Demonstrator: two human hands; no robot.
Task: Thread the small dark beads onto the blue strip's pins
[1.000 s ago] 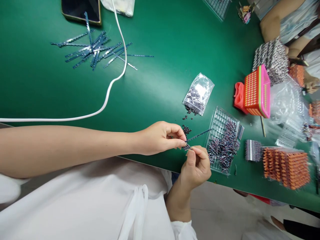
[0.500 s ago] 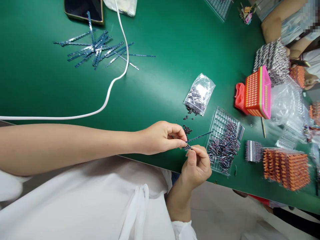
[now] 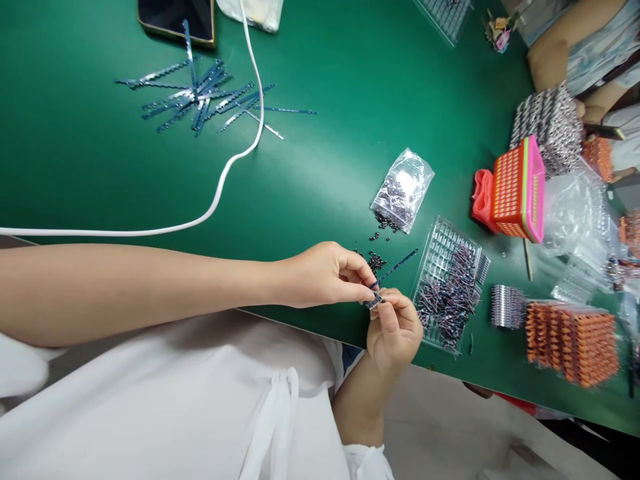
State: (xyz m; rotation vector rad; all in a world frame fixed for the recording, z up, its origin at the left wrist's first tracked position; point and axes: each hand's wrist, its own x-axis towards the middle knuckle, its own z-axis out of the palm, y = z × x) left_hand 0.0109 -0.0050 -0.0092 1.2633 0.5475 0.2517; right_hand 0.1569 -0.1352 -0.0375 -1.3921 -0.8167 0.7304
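My left hand (image 3: 335, 273) reaches in from the left, thumb and fingers pinched on a thin dark-blue strip (image 3: 400, 265) that slants up to the right. Against it, my right hand (image 3: 395, 330) pinches a small dark, patterned piece (image 3: 374, 303) between thumb and forefinger. Fingertips partly hide that piece, and I cannot tell how it joins the strip. Behind the fingers lies a small heap of dark beads (image 3: 375, 262). Just right of my hands, a clear ridged tray (image 3: 434, 250) carries a tangle of dark, thin-legged parts (image 3: 453, 293).
A clear bag (image 3: 404, 190) spills beads. Blue strips (image 3: 200, 100) lie beneath a white cable (image 3: 223, 177), near a phone (image 3: 177, 20). Rightward stand a basket (image 3: 513, 190), orange stacked parts (image 3: 570, 343) and a silvery block (image 3: 507, 307). Another person's arm (image 3: 555, 53) is at upper right.
The strip's free end now tilts more steeply upward and sits farther from the tray. More of the small patterned piece shows between my fingers. The whole view has shifted slightly.
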